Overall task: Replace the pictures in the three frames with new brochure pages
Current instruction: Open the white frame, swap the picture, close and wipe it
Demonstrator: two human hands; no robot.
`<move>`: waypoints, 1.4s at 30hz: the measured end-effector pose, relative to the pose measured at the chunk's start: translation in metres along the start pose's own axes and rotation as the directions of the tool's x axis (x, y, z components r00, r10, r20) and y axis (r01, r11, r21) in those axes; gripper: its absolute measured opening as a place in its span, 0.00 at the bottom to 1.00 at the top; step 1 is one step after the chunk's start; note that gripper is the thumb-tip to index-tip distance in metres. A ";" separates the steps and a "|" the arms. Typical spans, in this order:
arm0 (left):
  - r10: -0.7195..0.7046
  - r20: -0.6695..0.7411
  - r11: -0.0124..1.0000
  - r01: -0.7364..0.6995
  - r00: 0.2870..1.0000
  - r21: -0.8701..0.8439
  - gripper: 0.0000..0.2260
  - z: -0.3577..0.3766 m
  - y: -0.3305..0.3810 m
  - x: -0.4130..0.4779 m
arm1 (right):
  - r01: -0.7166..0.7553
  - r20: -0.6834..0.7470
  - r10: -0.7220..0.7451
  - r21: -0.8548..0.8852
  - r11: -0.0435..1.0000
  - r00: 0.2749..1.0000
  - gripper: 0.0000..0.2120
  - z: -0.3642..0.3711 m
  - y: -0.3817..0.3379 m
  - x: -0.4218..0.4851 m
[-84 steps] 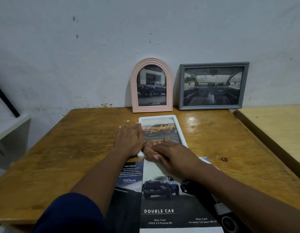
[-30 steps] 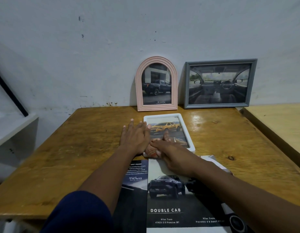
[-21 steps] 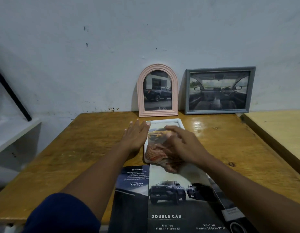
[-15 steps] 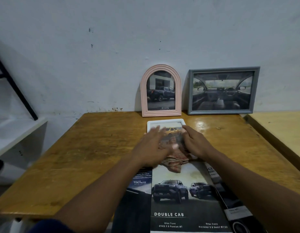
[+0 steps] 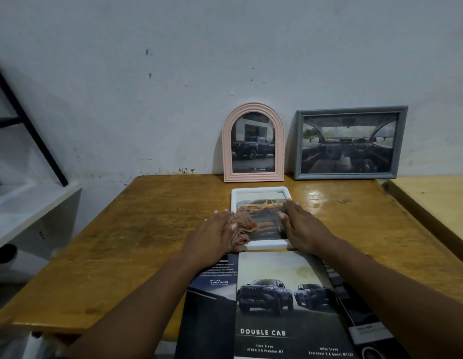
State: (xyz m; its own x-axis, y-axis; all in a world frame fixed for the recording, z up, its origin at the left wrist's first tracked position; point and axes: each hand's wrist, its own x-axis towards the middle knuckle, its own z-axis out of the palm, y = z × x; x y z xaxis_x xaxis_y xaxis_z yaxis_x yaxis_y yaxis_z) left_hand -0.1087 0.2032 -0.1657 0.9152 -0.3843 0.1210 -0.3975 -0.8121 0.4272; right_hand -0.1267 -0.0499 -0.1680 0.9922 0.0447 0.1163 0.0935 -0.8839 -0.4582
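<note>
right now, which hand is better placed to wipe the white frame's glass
Left. The left hand holds the bunched cloth at the left side of the white frame, partly on the glass. The right hand lies flat along the right edge, holding nothing, so it better steadies the frame.

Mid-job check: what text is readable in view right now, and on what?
"DOUBLE CAB": front brochure page.
"HILUX TRAVO": blue page left of it.
"TOYOTA": picture in the pink arched frame.
Small print on both pages and the white frame's caption: too blurred.
</note>
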 end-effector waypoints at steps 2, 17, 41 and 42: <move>-0.020 0.049 1.000 0.020 0.999 0.009 0.24 0.002 0.001 0.018 | -0.008 0.011 0.008 -0.030 1.000 1.000 0.19 0.000 0.000 0.001; -0.104 0.090 0.945 0.070 0.991 0.318 0.28 0.030 0.018 0.165 | 0.042 -0.020 -0.043 -0.076 0.996 0.999 0.29 0.011 0.007 0.004; -0.143 0.034 0.980 0.137 0.989 0.145 0.28 0.029 0.021 0.081 | 0.149 0.111 -0.122 -0.292 0.945 0.986 0.26 -0.004 -0.003 0.089; -0.138 0.033 0.978 0.131 0.990 0.165 0.28 0.029 0.021 0.081 | 0.102 0.060 -0.088 -0.297 0.949 0.994 0.26 -0.009 0.003 0.090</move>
State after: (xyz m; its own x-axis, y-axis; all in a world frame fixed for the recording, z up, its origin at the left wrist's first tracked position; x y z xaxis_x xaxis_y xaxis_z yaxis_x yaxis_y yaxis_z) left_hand -0.0445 0.1423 -0.1728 0.9586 -0.2829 0.0314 -0.2799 -0.9166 0.2856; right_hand -0.0383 -0.0529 -0.1510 0.9833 0.1503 0.1026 0.1656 -0.9729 -0.1615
